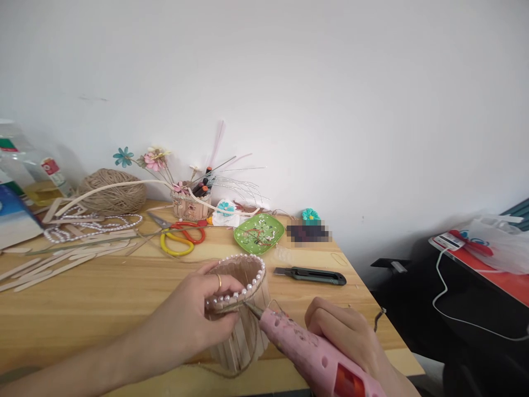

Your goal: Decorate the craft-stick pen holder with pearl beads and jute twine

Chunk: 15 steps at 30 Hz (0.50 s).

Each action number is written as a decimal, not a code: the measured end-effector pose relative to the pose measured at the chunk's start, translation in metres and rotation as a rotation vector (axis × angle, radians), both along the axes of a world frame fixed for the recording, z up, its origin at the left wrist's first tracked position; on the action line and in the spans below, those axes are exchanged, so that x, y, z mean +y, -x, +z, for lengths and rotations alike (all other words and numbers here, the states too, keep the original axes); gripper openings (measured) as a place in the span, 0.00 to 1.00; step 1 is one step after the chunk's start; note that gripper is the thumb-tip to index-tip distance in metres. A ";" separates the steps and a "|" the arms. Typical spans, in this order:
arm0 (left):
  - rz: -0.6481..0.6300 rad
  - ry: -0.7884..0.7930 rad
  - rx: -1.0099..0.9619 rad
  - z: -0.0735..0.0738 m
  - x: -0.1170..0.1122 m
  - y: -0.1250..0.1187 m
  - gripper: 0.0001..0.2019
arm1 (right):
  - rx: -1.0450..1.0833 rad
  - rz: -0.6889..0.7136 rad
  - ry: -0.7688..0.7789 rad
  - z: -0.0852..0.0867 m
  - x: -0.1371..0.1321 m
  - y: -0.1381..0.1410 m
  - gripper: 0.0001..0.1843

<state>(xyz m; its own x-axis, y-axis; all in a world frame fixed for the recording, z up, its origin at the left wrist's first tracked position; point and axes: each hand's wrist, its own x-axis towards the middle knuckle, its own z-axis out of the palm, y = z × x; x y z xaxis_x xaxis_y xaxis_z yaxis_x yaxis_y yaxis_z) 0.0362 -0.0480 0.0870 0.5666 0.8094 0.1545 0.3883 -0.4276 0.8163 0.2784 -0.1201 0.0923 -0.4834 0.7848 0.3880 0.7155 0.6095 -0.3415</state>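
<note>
I am watching my left hand gripping a craft-stick cup near the front edge of the table, fingers curling over its pearl rim. My right hand is holding a pink glue gun, its nozzle touching the cup just under the pearls. A utility knife is lying behind, toward the right edge. Scissors and a green dish are sitting nearer the back edge.

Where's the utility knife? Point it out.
Head view, right of centre: the utility knife lies on the wooden table, just right of the pearl-rimmed stick basket, in front of the green dish.
</note>
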 end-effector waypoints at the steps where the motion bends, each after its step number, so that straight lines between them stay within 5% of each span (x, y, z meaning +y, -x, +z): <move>1: -0.007 0.001 0.003 0.000 0.000 0.000 0.10 | 0.001 0.002 -0.002 0.000 0.000 0.000 0.08; 10: 0.004 0.004 0.000 -0.002 0.000 0.001 0.10 | -0.027 0.006 0.024 -0.003 0.001 -0.006 0.11; 15: 0.044 -0.016 0.031 -0.002 -0.002 0.000 0.10 | 0.050 -0.025 -0.090 -0.002 -0.003 -0.008 0.11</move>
<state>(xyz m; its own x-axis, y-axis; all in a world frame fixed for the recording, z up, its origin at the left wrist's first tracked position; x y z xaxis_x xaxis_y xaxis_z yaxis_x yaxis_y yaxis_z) 0.0364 -0.0495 0.0851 0.5355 0.8311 0.1503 0.4321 -0.4225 0.7967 0.2867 -0.1234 0.0907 -0.4418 0.7575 0.4806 0.7144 0.6211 -0.3223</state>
